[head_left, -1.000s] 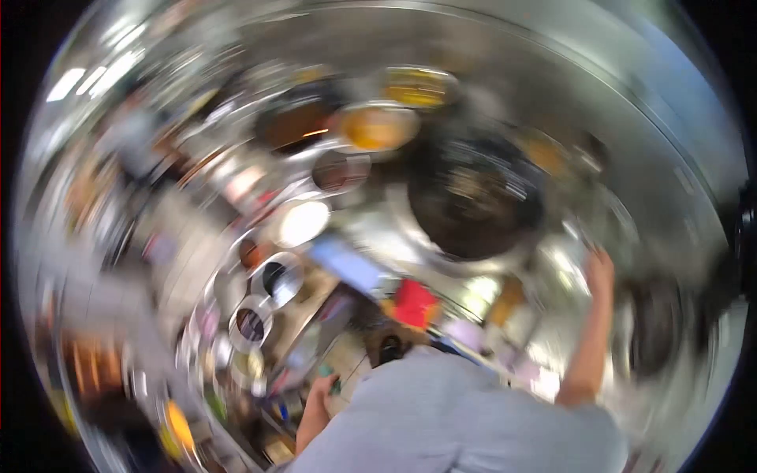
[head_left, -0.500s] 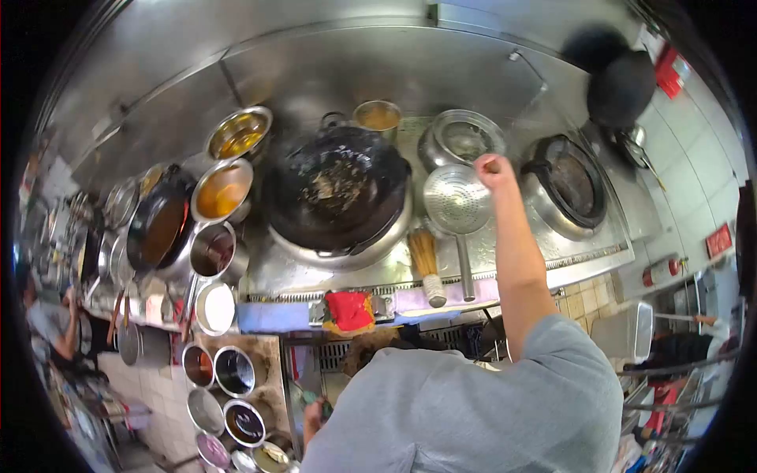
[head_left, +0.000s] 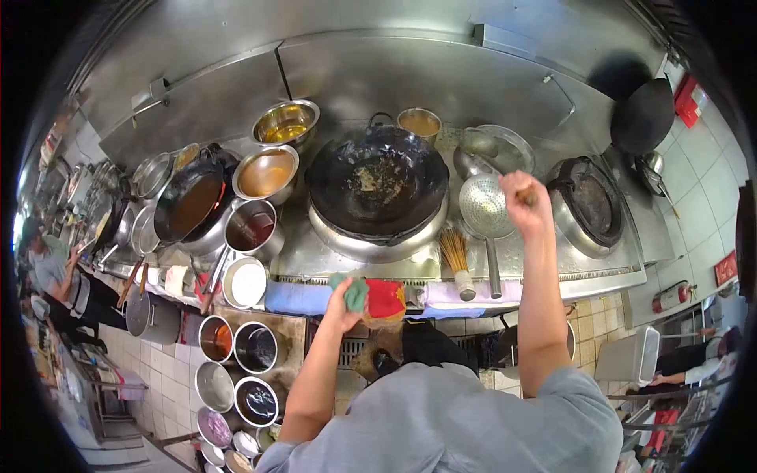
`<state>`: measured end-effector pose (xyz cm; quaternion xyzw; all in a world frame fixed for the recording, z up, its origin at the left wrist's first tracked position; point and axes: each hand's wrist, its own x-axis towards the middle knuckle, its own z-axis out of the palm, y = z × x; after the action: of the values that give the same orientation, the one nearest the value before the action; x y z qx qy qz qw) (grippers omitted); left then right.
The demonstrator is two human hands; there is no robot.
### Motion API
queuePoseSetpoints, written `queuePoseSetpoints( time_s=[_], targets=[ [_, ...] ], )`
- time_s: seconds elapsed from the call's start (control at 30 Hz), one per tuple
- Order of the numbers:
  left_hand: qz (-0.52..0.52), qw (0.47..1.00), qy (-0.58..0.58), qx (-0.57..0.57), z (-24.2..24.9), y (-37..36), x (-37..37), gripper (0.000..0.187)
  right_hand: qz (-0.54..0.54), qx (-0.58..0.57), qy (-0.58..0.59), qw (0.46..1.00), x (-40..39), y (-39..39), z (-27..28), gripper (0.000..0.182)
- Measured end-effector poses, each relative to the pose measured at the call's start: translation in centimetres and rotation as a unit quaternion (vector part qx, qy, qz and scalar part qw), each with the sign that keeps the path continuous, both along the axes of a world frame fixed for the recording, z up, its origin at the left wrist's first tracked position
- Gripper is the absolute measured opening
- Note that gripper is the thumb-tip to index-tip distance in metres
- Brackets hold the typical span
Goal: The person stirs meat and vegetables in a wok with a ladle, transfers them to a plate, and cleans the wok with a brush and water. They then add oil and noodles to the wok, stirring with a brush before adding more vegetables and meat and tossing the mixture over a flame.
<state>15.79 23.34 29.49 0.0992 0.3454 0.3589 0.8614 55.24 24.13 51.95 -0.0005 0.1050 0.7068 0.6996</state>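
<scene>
My right hand is closed around the wooden handle end of a ladle, whose metal bowl is over a round metal pot at the back. Just left of that hand lies a perforated strainer with its handle toward me. A bamboo wok brush lies beside it. My left hand grips a green cloth at the stove's front edge, right against a red and yellow cloth. Beyond the hands, a black wok with dark residue sits on the middle burner.
Bowls of oil and orange liquid stand left of the wok. Another wok holds brown liquid. Several seasoning pots fill the lower left stand. A covered burner is at right. People work at far left and right.
My left hand has risen from low beside the stand to the front edge with the green cloth. The ladle has lifted into view in my right hand. The view has shifted.
</scene>
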Motion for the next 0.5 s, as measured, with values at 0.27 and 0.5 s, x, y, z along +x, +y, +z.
queuePoseSetpoints(
  time_s=[0.27,0.5],
  targets=[
    [0.011,0.995,0.09,-0.042,1.3,12.3,7.4,0.028,0.149,-0.017,-0.116,0.982,-4.8,-9.6,-6.4,0.031],
    [0.066,0.987,0.143,-0.033,-0.7,13.3,8.8,0.014,0.278,-0.069,-0.116,0.951,-7.1,-11.7,-8.5,0.024]
  ],
)
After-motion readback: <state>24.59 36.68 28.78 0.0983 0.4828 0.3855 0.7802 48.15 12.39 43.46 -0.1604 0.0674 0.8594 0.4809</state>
